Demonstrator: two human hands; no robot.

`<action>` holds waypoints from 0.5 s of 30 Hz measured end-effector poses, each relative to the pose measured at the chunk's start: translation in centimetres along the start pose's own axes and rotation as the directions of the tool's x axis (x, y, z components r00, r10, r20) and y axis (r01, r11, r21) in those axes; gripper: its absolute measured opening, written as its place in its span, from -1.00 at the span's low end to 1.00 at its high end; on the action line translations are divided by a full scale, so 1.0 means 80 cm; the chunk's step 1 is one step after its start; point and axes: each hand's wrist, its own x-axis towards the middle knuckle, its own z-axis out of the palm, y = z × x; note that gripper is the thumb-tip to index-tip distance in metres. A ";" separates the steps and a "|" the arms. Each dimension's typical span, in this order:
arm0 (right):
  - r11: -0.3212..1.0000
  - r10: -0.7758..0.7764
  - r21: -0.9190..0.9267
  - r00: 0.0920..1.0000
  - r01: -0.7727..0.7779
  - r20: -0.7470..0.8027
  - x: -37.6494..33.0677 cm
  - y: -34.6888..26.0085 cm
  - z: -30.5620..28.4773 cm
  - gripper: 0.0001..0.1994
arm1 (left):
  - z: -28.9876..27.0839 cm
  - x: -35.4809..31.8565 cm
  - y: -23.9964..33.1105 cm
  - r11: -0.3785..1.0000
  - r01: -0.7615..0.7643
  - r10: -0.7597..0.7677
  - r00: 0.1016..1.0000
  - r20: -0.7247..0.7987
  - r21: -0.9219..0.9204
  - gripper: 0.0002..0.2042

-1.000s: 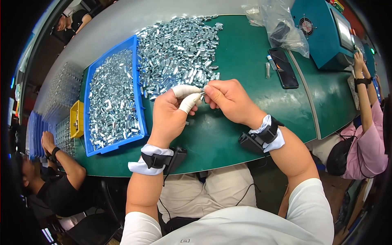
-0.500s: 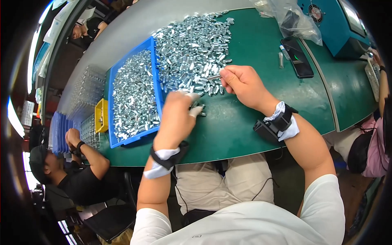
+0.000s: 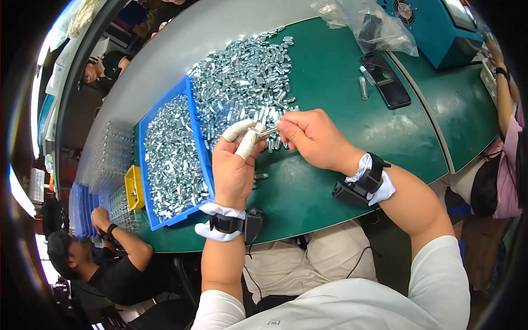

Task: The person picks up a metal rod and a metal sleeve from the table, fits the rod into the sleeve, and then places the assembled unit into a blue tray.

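Observation:
My left hand (image 3: 234, 165) has white covers on its thumb and a finger. Their tips pinch a small silver metal part, mostly hidden by the fingers. Closed in a pinch, my right hand (image 3: 316, 137) grips a thin metal rod (image 3: 269, 132) that points left and meets the left fingertips. Just beyond both hands spreads a large heap of small silver metal parts (image 3: 242, 74) on the green tabletop (image 3: 324, 181). A few loose parts (image 3: 260, 176) lie beside my left wrist.
Left of the heap, a blue tray (image 3: 202, 143) is full of similar parts. A yellow bin (image 3: 132, 187) and stacked clear trays (image 3: 107, 148) stand further left. At right are a phone (image 3: 388, 82), a small tube (image 3: 363, 88), a plastic bag (image 3: 374, 27) and a teal machine (image 3: 434, 33). Other people sit nearby.
My left hand has lifted from the loose parts and turned fingers up, now pinching a part. My right hand has come lower and left, bringing the rod to it.

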 end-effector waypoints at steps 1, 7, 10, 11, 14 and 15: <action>1.000 -0.006 -0.014 1.000 0.006 0.006 0.001 0.002 -0.001 -0.70 | -0.001 -0.001 -0.002 1.000 -0.011 0.011 1.000 0.003 0.000 -0.82; 1.000 0.002 -0.030 1.000 -0.001 0.012 0.003 0.002 0.004 -0.70 | -0.001 -0.007 -0.004 0.996 -0.051 0.050 0.999 -0.013 -0.068 -0.78; 0.998 0.011 -0.058 1.000 -0.009 0.027 0.003 -0.001 0.005 -0.70 | -0.001 -0.007 -0.004 0.990 -0.073 0.071 0.997 -0.023 -0.119 -0.79; 0.998 0.011 -0.067 1.000 -0.010 0.025 0.004 -0.002 0.006 -0.70 | -0.001 -0.009 -0.004 0.987 -0.083 0.081 0.997 -0.021 -0.137 -0.79; 0.999 0.026 -0.044 1.000 -0.026 0.005 0.001 0.001 0.006 -0.69 | 0.004 -0.012 -0.005 0.996 -0.069 0.068 0.997 -0.034 -0.056 -0.81; 0.999 0.033 -0.027 0.999 -0.033 -0.010 0.000 0.003 0.006 -0.69 | 0.005 -0.012 -0.006 0.998 -0.059 0.059 0.997 -0.039 -0.011 -0.82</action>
